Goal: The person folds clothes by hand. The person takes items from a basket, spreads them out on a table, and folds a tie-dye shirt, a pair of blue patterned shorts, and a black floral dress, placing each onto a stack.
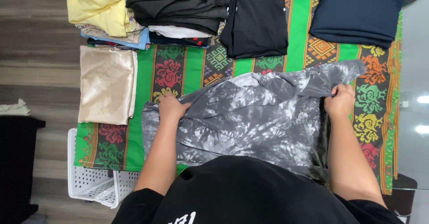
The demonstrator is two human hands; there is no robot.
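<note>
Item: one grey-and-white tie-dyed cotton garment (250,116), laid flat near the front edge of the surface, which was covered by a green woven cloth with red and yellow motifs (192,69); left hand (172,107) and right hand (339,99) each had fingers pinched on the garment's far edge. Adjacent: folded beige satin piece (107,85), folded black shirt (257,20), folded navy piece (357,11), mixed stack topped in yellow (100,5), white slotted plastic basket (89,183) below. In my judgement, equal tension at both pinches would have kept the fold straight.
</note>
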